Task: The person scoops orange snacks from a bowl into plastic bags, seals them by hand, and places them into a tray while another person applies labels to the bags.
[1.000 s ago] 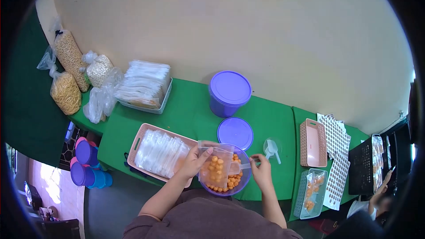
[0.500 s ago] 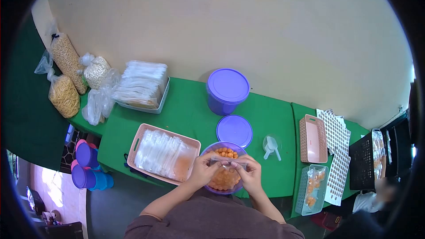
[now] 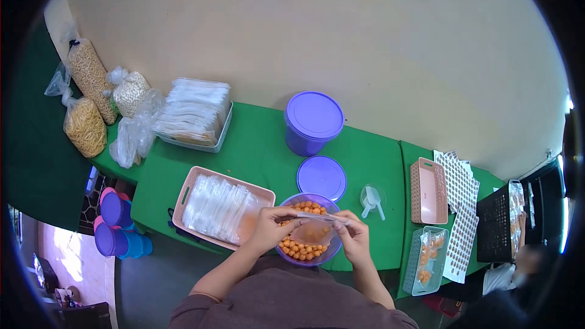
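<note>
A small clear plastic bag point(image 3: 312, 231) is stretched between my two hands, over a purple tub point(image 3: 336, 254) of round orange snack balls point(image 3: 300, 250). My left hand point(image 3: 268, 229) pinches the bag's upper edge on the left. At its right corner, my right hand point(image 3: 355, 239) grips the same edge between thumb and fingers. Orange shows through the film. Just left of the tub, a pink basket point(image 3: 181, 210) holds a row of flat clear bags point(image 3: 219, 207). A purple lid point(image 3: 322, 178) lies behind the tub.
A lidded purple tub point(image 3: 314, 123) stands near the wall. Clear scoops point(image 3: 373, 202) lie to the right. Farther right are a pink basket point(image 3: 428, 192), a basket with filled bags point(image 3: 430, 262) and sticker sheets point(image 3: 464, 231). A grey tray point(image 3: 224, 131) holds stacked packets; big snack bags point(image 3: 85, 125) stand left.
My hands have moved apart from their close pinch, and the bag's top edge is now drawn out between them. More of the orange balls shows below the bag.
</note>
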Demonstrator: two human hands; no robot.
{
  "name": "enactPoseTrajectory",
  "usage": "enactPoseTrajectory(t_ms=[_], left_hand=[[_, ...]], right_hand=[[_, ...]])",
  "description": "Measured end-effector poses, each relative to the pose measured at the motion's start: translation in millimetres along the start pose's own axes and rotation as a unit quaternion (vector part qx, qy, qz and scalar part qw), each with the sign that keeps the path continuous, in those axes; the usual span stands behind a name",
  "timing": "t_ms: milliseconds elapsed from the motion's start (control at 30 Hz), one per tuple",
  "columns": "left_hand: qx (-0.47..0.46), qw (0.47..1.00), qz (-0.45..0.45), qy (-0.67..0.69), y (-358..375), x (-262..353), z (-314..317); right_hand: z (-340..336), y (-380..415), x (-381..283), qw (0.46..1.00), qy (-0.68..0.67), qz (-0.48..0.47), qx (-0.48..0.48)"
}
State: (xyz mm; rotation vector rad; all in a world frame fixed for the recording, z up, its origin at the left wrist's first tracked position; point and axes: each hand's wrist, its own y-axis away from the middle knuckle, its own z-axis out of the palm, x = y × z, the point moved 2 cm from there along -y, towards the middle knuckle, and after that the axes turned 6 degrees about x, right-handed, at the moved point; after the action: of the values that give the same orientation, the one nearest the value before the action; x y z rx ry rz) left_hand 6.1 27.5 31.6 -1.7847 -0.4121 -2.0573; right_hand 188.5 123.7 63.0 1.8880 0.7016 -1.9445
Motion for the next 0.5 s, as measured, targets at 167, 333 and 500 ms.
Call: enactPoseTrajectory(t_ms=[167,333,500], left_hand=[[0.002,0.999,0.043,-0.017,5,7,2],[-0.018,0.995,0.095,-0.031,6,8,4],[-0.007,0.996,0.071,0.050,6,3,7]], right_hand=[[15,-2,-1,0.998,0.013,-0.045,0.033],[22,-2,8,0.997,0.027,-0.071,0.020],[25,1,8,0.998,0.037,-0.034,0.040]])
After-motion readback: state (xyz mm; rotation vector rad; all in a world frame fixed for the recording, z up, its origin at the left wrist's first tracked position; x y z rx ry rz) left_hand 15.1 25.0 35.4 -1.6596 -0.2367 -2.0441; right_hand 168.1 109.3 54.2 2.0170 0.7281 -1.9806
